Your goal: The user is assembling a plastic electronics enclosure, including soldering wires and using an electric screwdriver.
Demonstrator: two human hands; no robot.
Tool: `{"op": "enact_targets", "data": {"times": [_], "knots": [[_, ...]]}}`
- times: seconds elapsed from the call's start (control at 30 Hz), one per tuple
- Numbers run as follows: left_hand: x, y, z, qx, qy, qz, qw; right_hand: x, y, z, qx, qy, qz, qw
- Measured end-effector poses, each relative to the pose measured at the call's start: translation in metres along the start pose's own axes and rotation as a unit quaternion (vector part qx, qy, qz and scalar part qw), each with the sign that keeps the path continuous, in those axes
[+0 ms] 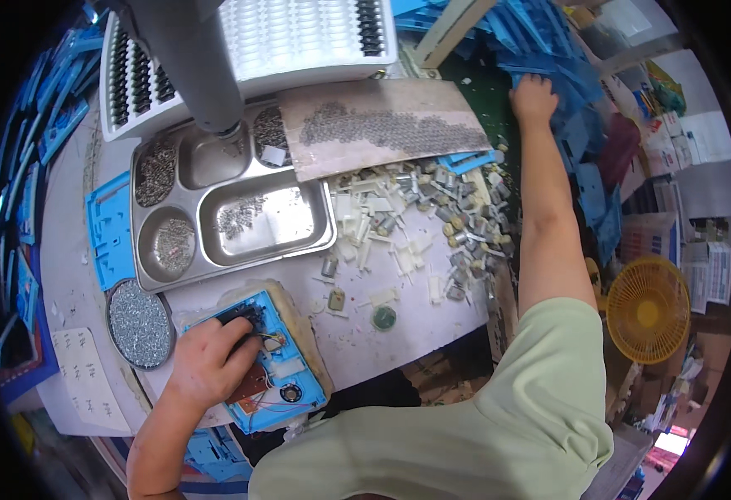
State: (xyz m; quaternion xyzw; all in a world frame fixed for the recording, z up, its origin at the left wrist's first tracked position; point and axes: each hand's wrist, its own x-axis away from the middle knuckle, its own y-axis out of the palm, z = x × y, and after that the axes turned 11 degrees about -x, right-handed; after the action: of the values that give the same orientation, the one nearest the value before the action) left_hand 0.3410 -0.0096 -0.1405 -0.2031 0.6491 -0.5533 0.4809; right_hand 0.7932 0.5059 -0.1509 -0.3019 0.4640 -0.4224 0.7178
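My left hand (209,358) lies with bent fingers over an open blue plastic casing (303,385), gripping it near a black part (247,314) at its far end. Inside the casing are thin wires, a brown circuit board (249,387) and a small round black speaker (290,392). A pale, worn pad (305,321) lies beneath the casing. My right arm stretches far forward to the right. There my right hand (535,102) has its fingers curled at the edge of a pile of blue plastic shells (561,112); its fingertips are partly hidden.
A steel compartment tray (330,237) holds screws and small metal parts. Beside it are a round dish of grey granules (139,323), a board (299,162) with small rings, and a heap of small motors (465,229). A grey post (190,67) overhangs the tray; a yellow basket (648,309) stands right.
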Motion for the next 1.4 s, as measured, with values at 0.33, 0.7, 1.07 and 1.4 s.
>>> {"op": "enact_targets", "data": {"times": [0.33, 0.7, 1.07, 1.4], "knots": [[0.007, 0.001, 0.003, 0.007, -0.001, 0.054, 0.999, -0.024, -0.016, 0.112, 0.024, -0.109, -0.062, 0.992], [0.003, 0.014, 0.019, -0.071, -0.027, 0.078, 0.994, 0.008, -0.146, 0.264, -0.080, -0.127, 0.055, 0.987], [0.012, -0.054, 0.073, 0.629, -0.346, 0.003, 0.697, 0.301, -0.349, -0.119, -0.654, -0.235, 0.161, 0.701], [0.023, -0.065, 0.045, 0.683, -0.391, 0.211, 0.579, 0.293, -0.354, -0.200, -0.760, -0.344, -0.052, 0.549]]}}
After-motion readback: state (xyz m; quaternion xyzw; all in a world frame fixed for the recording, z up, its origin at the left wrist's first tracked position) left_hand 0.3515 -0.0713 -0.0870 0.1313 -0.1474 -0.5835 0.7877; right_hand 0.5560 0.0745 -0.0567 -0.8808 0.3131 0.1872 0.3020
